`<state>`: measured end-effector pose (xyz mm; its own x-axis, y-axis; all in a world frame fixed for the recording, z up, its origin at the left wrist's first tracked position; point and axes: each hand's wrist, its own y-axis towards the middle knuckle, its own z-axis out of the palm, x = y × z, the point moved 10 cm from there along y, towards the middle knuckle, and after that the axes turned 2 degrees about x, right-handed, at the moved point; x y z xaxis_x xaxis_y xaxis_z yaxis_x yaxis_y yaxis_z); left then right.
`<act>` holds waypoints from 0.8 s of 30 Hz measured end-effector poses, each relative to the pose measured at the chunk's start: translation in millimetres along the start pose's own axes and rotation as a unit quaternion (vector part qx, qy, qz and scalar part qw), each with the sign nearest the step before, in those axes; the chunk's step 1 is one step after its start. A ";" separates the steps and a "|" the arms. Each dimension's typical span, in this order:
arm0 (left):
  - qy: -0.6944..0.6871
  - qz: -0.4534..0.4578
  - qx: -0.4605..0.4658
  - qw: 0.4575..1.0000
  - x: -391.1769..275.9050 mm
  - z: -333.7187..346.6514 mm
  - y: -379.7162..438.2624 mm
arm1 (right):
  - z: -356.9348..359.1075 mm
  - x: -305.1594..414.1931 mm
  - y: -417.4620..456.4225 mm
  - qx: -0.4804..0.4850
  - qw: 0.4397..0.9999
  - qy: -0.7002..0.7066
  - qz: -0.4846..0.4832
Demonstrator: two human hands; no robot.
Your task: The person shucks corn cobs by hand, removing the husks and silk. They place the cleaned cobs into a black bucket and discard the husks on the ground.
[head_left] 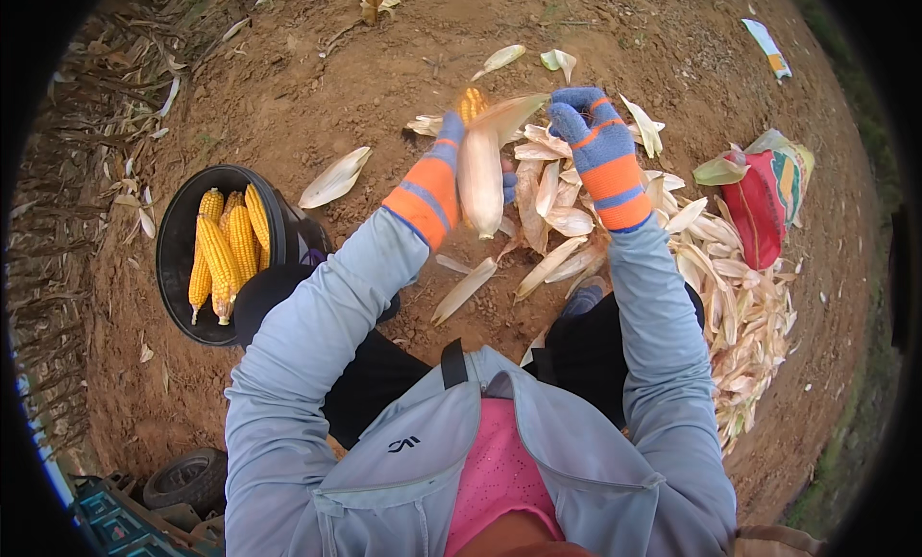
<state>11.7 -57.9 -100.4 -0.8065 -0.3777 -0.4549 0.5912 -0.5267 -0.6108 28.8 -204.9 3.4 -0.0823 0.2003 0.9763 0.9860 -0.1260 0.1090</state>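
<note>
My left hand (432, 186), in a blue and orange knit glove, grips a partly husked ear of corn (481, 182). Yellow kernels (472, 105) show at its far end, while pale husk covers the rest. From the ear a loose husk leaf (515, 112) stretches right to the curled fingers of my right hand (598, 154), gloved alike, which pinch its tip. Below the right hand lie loose dry husks (569, 222). Beside my left knee, a black bucket (173, 269) holds several bare yellow corn ears (220, 258).
A large heap of husks (742, 341) spreads along my right side, with a red printed sack (753, 211) at its far end. A white and orange packet (769, 49) lies farther off on the brown soil (403, 60). Dry stalks (54, 283) line the left; a tyre (186, 478) is behind-left.
</note>
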 end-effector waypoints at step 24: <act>-0.152 0.021 -0.104 0.983 -11.7 -26.4 -8.2 | 50.8 -36.2 -16.7 0.203 0.957 -0.202 0.049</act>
<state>16.5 -29.0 -107.2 -0.7284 -0.6225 -0.2863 0.5872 -0.3517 -0.7290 22.7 -160.7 -43.2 -0.0038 0.5762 0.8173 0.9679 0.2076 -0.1419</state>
